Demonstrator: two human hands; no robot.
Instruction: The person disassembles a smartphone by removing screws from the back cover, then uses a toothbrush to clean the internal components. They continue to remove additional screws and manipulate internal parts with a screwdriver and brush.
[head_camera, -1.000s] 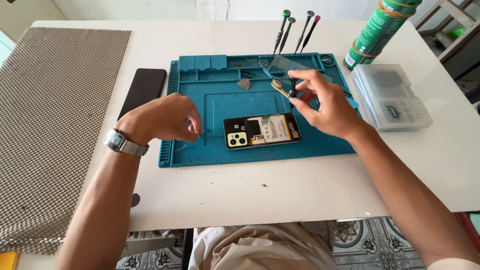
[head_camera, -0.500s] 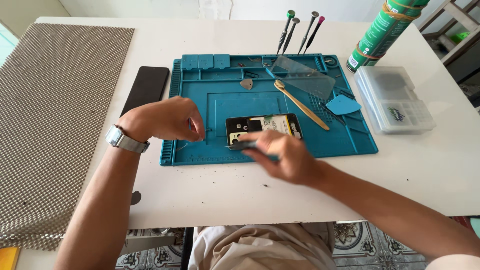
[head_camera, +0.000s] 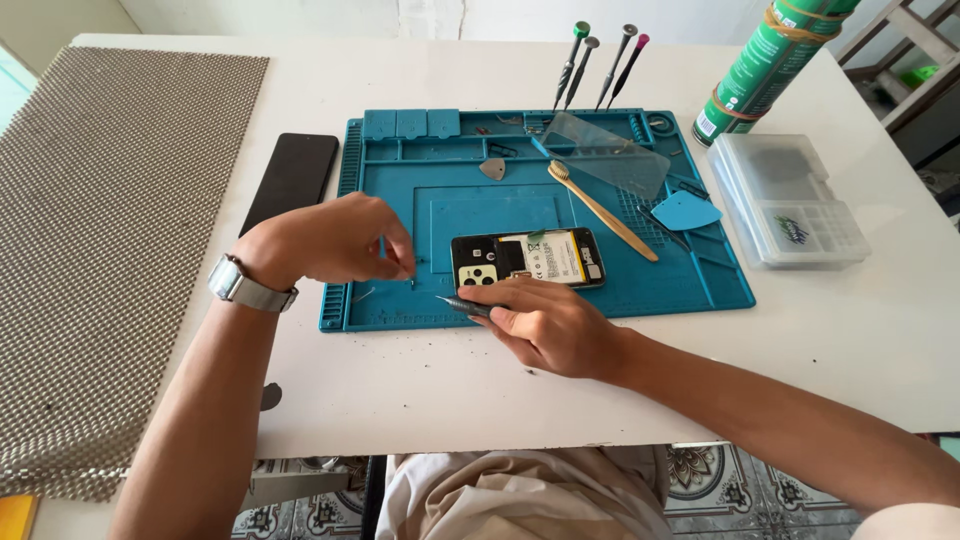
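Observation:
An opened phone (head_camera: 527, 258) with its back off lies on the blue repair mat (head_camera: 470, 195), camera block and battery showing. My right hand (head_camera: 545, 322) rests at the mat's front edge, just below the phone, and grips a thin grey screwdriver (head_camera: 462, 304) whose tip points left. My left hand (head_camera: 335, 240) hovers over the mat's left part with fingertips pinched together close to that tip; whether they pinch something tiny I cannot tell. A silver watch (head_camera: 240, 285) sits on the left wrist.
A wooden toothbrush (head_camera: 602, 212), a clear panel (head_camera: 605, 153), a blue pick (head_camera: 684, 211) and a grey pick (head_camera: 492, 168) lie on the mat. Several screwdrivers (head_camera: 598, 62) stand behind it. A black panel (head_camera: 290, 182), a green can (head_camera: 765, 60), a clear parts box (head_camera: 795, 199) and grey mesh matting (head_camera: 100, 230) surround it.
My right hand came from the back of the mat near the toothbrush down to the front edge below the phone, now with a screwdriver pointing left. The left hand stayed put.

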